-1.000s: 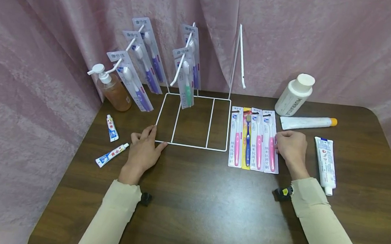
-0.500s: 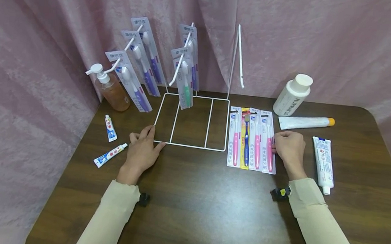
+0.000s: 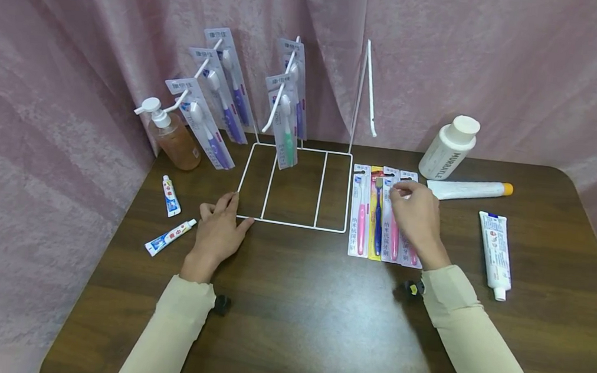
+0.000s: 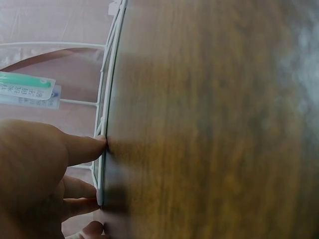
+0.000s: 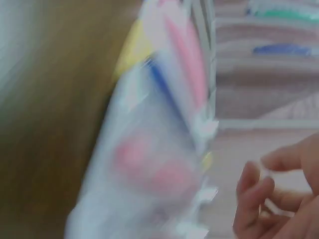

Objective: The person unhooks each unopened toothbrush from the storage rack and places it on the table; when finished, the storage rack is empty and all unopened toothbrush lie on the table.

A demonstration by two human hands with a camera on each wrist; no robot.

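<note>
A person's left hand, fingers extended, touches the 7 o'clock corner of a white metal wire rack lying toward its 2 o'clock, as the loosely curled, unladen right hand hovers over flat pink and blue toothbrush packs ranged toward its 9 o'clock.

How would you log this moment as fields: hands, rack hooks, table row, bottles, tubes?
Left hand: touching the white wire rack near its front-left corner
Right hand: over the table row's right end; nothing visibly held
Left hook: three toothbrush packs visible
Middle hook: two visible
Right hook: bare
Table row: four packaged toothbrushes
Bottles: amber pump bottle, left; white MURRAYLE bottle, right
Small tubes: two, left
Larger tubes: two, right
</note>
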